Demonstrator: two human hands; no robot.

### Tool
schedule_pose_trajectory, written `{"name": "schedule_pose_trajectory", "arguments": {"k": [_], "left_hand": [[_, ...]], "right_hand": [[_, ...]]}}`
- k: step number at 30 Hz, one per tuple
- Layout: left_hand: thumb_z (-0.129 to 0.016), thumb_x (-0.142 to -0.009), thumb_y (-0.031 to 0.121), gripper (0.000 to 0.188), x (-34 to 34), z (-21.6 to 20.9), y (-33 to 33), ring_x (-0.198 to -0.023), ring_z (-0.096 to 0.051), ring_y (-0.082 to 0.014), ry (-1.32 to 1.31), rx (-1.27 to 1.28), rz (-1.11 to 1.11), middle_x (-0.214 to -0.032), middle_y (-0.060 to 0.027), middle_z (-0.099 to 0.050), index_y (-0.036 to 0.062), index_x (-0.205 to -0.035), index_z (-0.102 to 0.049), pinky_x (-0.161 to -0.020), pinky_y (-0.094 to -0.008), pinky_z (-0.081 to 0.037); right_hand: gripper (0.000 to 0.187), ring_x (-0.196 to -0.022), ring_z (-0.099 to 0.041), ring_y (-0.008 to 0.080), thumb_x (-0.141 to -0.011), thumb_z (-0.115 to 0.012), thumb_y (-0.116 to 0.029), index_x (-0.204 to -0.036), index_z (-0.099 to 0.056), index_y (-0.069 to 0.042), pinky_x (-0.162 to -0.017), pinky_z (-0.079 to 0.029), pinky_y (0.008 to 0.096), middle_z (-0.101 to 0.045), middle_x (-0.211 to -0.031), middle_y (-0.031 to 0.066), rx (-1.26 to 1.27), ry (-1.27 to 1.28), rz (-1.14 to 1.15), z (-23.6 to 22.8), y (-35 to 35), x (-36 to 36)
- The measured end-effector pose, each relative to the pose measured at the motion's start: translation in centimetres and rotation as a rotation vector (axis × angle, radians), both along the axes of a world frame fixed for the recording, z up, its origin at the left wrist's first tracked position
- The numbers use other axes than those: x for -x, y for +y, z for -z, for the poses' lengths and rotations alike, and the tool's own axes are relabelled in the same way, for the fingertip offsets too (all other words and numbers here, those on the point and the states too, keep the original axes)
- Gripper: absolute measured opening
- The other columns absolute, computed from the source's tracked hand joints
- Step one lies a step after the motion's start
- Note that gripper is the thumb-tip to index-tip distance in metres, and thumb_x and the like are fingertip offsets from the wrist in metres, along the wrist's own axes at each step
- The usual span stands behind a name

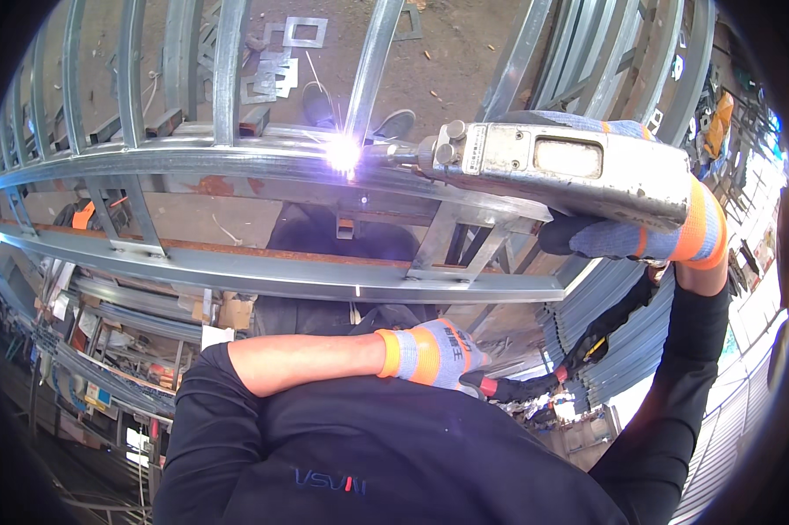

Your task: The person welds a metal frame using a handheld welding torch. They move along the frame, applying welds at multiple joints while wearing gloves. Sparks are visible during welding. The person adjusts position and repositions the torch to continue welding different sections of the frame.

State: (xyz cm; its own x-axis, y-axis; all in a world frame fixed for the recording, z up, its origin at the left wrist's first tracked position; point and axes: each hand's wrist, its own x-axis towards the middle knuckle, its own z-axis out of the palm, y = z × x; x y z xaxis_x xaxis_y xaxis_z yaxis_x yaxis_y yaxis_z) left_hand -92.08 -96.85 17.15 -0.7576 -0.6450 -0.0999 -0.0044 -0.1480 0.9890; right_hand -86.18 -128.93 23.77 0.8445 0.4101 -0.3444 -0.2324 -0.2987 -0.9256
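My right hand (648,238), in a grey glove with an orange cuff, grips a worn grey metal welding gun (569,166) from below. The gun's tip points left at a galvanised steel frame rail (193,162), where a bright arc (343,154) burns beside an upright bar (372,61). My left hand (436,352), in the same kind of glove, lies across my chest. Its fingers close around a black cable (534,381) with a red band, which runs up to the right toward the gun.
The ladder-like steel frame (263,271) spans the view at chest height. Two shoes (392,124) stand on bare dirt below it, near square metal plates (300,35). Stacked steel profiles (622,337) lie at the right, and more bars and clutter (105,367) at the lower left.
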Motion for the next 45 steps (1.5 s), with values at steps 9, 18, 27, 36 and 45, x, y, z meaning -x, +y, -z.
{"name": "schedule_pose_trajectory", "arguments": {"k": [9,18,27,36,45], "left_hand": [[-0.056,-0.099,0.064,0.063,0.6,0.4,0.3,-0.098,-0.07,-0.0358,-0.002,0.015,0.015,-0.098,-0.016,-0.072,0.0062,-0.124,-0.063,-0.081,-0.0474,-0.055],[-0.055,-0.1,0.064,0.064,-0.1,0.0,-0.2,-0.095,-0.071,-0.0368,0.003,0.008,0.001,-0.097,-0.0168,-0.071,0.0053,-0.124,-0.063,-0.08,-0.0476,-0.055],[-0.066,-0.095,0.058,0.056,0.2,-0.1,-0.1,-0.097,-0.071,-0.04,0.013,-0.044,-0.016,-0.098,-0.0183,-0.072,0.0057,-0.113,-0.062,-0.082,-0.0492,-0.055],[-0.053,-0.1,0.066,0.068,0.7,0.2,0.0,-0.097,-0.071,-0.0368,0.0,0.005,0.011,-0.099,-0.017,-0.072,0.0065,-0.131,-0.062,-0.081,-0.0481,-0.055],[-0.055,-0.098,0.066,0.069,0.4,-0.1,-0.7,-0.096,-0.07,-0.0363,-0.021,-0.041,0.076,-0.097,-0.0167,-0.072,0.005,-0.128,-0.063,-0.081,-0.0474,-0.055]], "right_hand": [[0.059,-0.096,-0.071,0.0271,-0.084,-0.086,-0.015,-0.136,-0.065,0.002,-0.084,-0.058,0.036,-0.073,-0.12,0.017,0.003,-0.045,0.013,0.9,-0.2,0.7],[0.067,-0.085,-0.071,0.0158,-0.086,-0.087,-0.016,-0.142,-0.059,0.004,-0.076,-0.059,0.0307,-0.075,-0.11,0.0138,0.031,-0.137,-0.027,1.2,-0.6,1.0],[0.054,-0.097,-0.072,0.0333,-0.08,-0.089,-0.014,-0.129,-0.069,-0.001,-0.085,-0.058,0.0379,-0.074,-0.122,0.0157,0.093,-0.036,0.025,0.0,-0.2,1.1],[0.06,-0.093,-0.071,0.0226,-0.083,-0.088,-0.019,-0.135,-0.066,0.002,-0.08,-0.059,0.0335,-0.074,-0.116,0.0146,0.131,-0.138,-0.039,0.8,-1.0,2.3],[0.068,-0.093,-0.07,0.0184,-0.085,-0.086,-0.018,-0.144,-0.059,0.002,-0.082,-0.058,0.0314,-0.074,-0.115,0.0142,-0.093,0.221,0.076,0.5,-1.0,2.8]]}}
